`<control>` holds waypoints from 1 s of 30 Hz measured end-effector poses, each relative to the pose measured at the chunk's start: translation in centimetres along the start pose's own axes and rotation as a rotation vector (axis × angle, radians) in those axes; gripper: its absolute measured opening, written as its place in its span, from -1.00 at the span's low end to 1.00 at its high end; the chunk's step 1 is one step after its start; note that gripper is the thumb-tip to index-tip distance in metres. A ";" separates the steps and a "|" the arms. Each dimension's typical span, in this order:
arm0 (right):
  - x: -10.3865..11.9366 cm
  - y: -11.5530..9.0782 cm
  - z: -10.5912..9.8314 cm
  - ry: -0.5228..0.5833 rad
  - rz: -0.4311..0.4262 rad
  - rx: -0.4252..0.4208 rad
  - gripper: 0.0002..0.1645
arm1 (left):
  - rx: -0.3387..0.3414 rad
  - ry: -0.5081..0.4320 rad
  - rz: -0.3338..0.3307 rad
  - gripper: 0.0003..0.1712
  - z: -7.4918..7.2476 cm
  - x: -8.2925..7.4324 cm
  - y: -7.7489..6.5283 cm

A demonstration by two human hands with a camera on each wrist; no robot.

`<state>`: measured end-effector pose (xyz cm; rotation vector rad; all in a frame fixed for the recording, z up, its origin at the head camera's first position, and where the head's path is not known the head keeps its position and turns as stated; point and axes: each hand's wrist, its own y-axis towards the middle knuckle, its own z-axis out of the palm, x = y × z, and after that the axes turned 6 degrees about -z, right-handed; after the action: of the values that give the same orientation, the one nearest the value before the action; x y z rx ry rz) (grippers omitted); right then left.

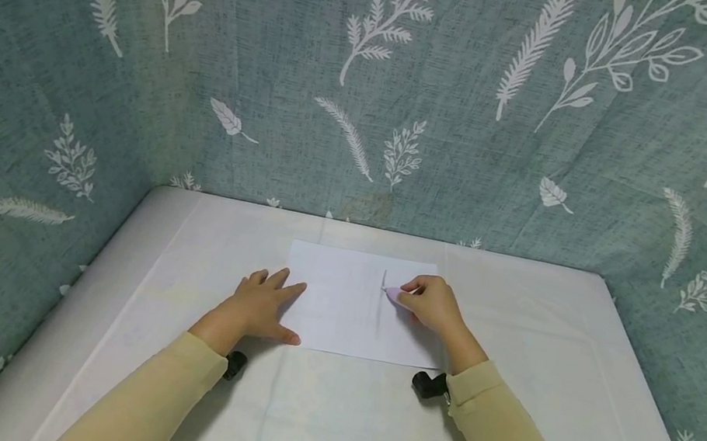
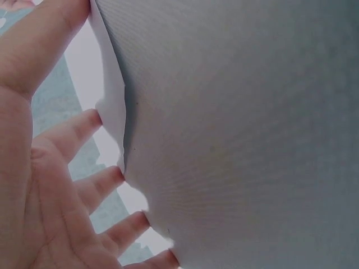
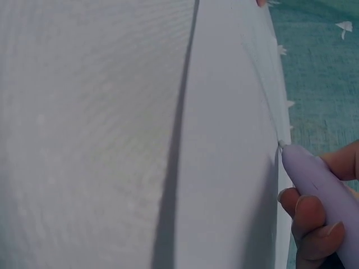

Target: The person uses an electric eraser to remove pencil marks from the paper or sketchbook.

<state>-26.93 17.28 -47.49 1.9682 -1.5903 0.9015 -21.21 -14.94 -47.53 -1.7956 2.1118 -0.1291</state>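
A white sheet of paper (image 1: 332, 300) lies on the table. My left hand (image 1: 260, 307) rests at its left edge with fingers spread; in the left wrist view the fingertips (image 2: 115, 175) press along that edge, which lifts slightly. My right hand (image 1: 434, 306) pinches a thick lavender pen-shaped tool (image 3: 317, 182) between thumb and fingers. Its small narrow tip touches the right half of the sheet, pointing left and down. A thin line (image 1: 384, 279) runs upright on the paper at the tip, with a fainter streak below it.
The table (image 1: 346, 424) has a white cloth cover. Behind it and at both sides hangs a green curtain (image 1: 285, 43) with white leaf prints. Black wrist devices (image 1: 429, 386) sit under both sleeve cuffs, close over the cloth.
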 end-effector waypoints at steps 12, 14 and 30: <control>-0.2 0.2 -0.1 -0.005 0.026 -0.024 -0.76 | 0.007 -0.004 -0.005 0.21 -0.1 -0.2 0.0; -0.2 0.3 -0.1 -0.007 0.029 -0.021 -0.76 | 0.011 -0.001 -0.007 0.21 -0.1 -0.2 0.0; 0.0 0.4 -0.1 -0.025 0.024 0.001 -0.75 | 0.010 -0.001 -0.018 0.23 0.1 0.0 0.0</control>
<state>-27.33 17.25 -47.41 1.9728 -1.6306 0.8901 -21.20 -14.90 -47.59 -1.8092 2.0908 -0.1426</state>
